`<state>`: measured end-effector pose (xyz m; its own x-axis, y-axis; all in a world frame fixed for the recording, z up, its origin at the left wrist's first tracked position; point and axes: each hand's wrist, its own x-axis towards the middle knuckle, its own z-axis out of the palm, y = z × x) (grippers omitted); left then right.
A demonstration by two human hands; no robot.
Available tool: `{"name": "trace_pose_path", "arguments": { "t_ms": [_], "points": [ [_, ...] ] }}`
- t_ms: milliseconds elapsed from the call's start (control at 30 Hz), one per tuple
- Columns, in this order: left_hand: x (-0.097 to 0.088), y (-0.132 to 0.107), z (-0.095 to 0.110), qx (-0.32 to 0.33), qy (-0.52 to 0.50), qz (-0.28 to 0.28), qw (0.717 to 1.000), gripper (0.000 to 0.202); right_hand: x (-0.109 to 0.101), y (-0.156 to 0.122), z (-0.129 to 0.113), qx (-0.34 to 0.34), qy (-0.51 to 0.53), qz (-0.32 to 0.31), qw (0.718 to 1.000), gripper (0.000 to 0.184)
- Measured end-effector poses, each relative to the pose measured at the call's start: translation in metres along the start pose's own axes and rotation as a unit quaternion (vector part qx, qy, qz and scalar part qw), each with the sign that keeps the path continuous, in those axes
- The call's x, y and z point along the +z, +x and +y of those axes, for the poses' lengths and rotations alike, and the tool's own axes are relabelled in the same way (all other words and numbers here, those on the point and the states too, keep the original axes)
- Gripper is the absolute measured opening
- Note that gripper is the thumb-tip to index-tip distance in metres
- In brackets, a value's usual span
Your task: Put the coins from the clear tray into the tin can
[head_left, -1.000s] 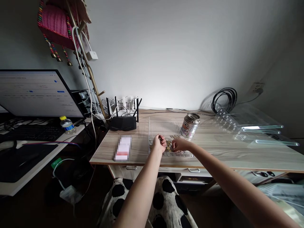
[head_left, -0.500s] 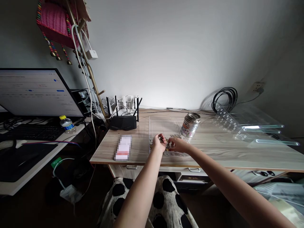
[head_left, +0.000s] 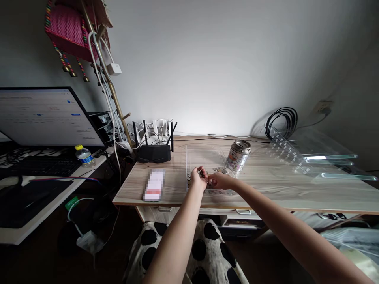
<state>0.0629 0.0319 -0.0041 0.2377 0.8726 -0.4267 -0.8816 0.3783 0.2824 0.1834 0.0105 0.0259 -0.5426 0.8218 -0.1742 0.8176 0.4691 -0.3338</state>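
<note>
A clear shallow tray [head_left: 195, 156] lies on the wooden desk [head_left: 266, 189] and holds several coins [head_left: 220, 170]. My left hand [head_left: 197, 180] hovers over the tray's near left part with its fingers curled around a few coins. My right hand [head_left: 218, 180] is right beside it, fingertips pinched and touching the left hand's fingers; what it pinches is too small to make out. A printed tin can [head_left: 238, 155] with an open top stands just behind and to the right of the tray.
A black router [head_left: 154, 152] sits at the desk's back left, a small pink-and-white box [head_left: 154, 184] near the front edge. Clear acrylic trays [head_left: 314, 157] and a coiled black cable [head_left: 281, 120] lie right. A monitor [head_left: 44, 116], keyboard and bottle [head_left: 83, 155] occupy the left desk.
My right hand has slid left from the coin pile until its fingertips meet my left hand. The left hand has barely moved.
</note>
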Motion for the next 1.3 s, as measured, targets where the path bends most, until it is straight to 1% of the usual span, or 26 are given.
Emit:
{"name": "trace_pose_path", "arguments": {
  "t_ms": [100, 200, 267, 367, 433, 500, 600, 667, 700, 733, 767, 800, 833, 867, 900, 1000, 1100, 1133, 1167, 1200, 1233, 1267, 1300],
  "points": [
    [0.001, -0.001, 0.001, 0.004, -0.006, 0.013, 1.000, 0.021, 0.000, -0.001, 0.004, 0.005, -0.004, -0.011, 1.000, 0.010],
    [0.002, -0.002, 0.001, 0.006, -0.008, 0.028, 1.000, 0.020, 0.002, -0.006, 0.011, 0.005, 0.009, 0.005, 1.000, 0.016],
    [0.003, -0.001, 0.000, 0.000, -0.003, 0.028, 1.000, 0.018, 0.002, -0.008, 0.014, 0.007, 0.022, 0.016, 1.000, 0.016],
    [0.003, 0.000, -0.001, -0.021, 0.015, 0.014, 1.000, 0.014, -0.004, -0.008, 0.017, 0.011, 0.032, 0.033, 0.999, 0.007],
    [0.003, 0.000, -0.003, -0.036, 0.031, 0.001, 0.999, 0.015, -0.011, -0.004, 0.016, 0.019, 0.055, 0.075, 0.995, 0.015],
    [0.004, -0.001, -0.004, -0.053, 0.044, -0.011, 0.998, 0.016, -0.020, 0.001, 0.012, 0.035, 0.112, 0.140, 0.983, 0.025],
    [0.012, -0.005, -0.002, -0.091, 0.058, -0.038, 0.993, 0.015, -0.040, 0.003, 0.007, 0.061, 0.188, 0.234, 0.952, 0.029],
    [0.023, -0.007, 0.003, -0.091, 0.073, -0.061, 0.991, 0.013, -0.059, -0.003, 0.011, 0.091, 0.166, 0.321, 0.928, 0.027],
    [0.030, -0.007, 0.008, -0.071, 0.080, -0.068, 0.992, 0.013, -0.069, -0.008, 0.017, 0.125, 0.136, 0.379, 0.907, 0.026],
    [0.037, -0.007, 0.013, -0.055, 0.091, -0.079, 0.991, 0.013, -0.081, -0.014, 0.026, 0.172, 0.098, 0.436, 0.878, 0.026],
    [0.044, -0.005, 0.018, -0.037, 0.106, -0.088, 0.990, 0.012, -0.093, -0.020, 0.036, 0.228, 0.056, 0.479, 0.846, 0.027],
    [0.051, -0.002, 0.024, -0.022, 0.128, -0.095, 0.987, 0.013, -0.104, -0.025, 0.048, 0.286, 0.021, 0.498, 0.818, 0.028],
    [0.057, 0.003, 0.029, -0.015, 0.156, -0.104, 0.982, 0.014, -0.114, -0.028, 0.060, 0.334, -0.002, 0.494, 0.803, 0.029],
    [0.061, 0.008, 0.033, -0.013, 0.183, -0.111, 0.977, 0.016, -0.122, -0.031, 0.072, 0.369, -0.011, 0.473, 0.800, 0.029],
    [0.065, 0.015, 0.037, -0.015, 0.207, -0.117, 0.971, 0.017, -0.129, -0.031, 0.083, 0.389, -0.010, 0.445, 0.806, 0.029],
    [0.068, 0.037, 0.045, -0.035, 0.260, -0.134, 0.956, 0.017, -0.141, -0.025, 0.105, 0.409, 0.005, 0.388, 0.826, 0.023],
    [0.064, 0.057, 0.048, -0.052, 0.309, -0.149, 0.938, 0.016, -0.143, -0.017, 0.110, 0.430, -0.019, 0.352, 0.831, 0.019],
    [0.063, 0.062, 0.049, -0.057, 0.324, -0.153, 0.932, 0.015, -0.142, -0.014, 0.107, 0.428, -0.039, 0.352, 0.831, 0.019],
    [0.061, 0.066, 0.050, -0.061, 0.337, -0.156, 0.927, 0.013, -0.138, -0.011, 0.103, 0.414, -0.065, 0.370, 0.829, 0.021],
    [0.059, 0.069, 0.050, -0.064, 0.348, -0.157, 0.922, 0.011, -0.133, -0.008, 0.098, 0.385, -0.090, 0.405, 0.824, 0.023],
    [0.058, 0.071, 0.051, -0.064, 0.358, -0.157, 0.918, 0.009, -0.126, -0.003, 0.091, 0.341, -0.107, 0.447, 0.820, 0.025],
    [0.056, 0.073, 0.051, -0.066, 0.369, -0.157, 0.914, 0.006, -0.117, 0.004, 0.083, 0.283, -0.113, 0.487, 0.819, 0.027],
    [0.055, 0.074, 0.051, -0.068, 0.378, -0.159, 0.909, 0.004, -0.106, 0.011, 0.075, 0.224, -0.095, 0.505, 0.828, 0.027]
  ]
}}
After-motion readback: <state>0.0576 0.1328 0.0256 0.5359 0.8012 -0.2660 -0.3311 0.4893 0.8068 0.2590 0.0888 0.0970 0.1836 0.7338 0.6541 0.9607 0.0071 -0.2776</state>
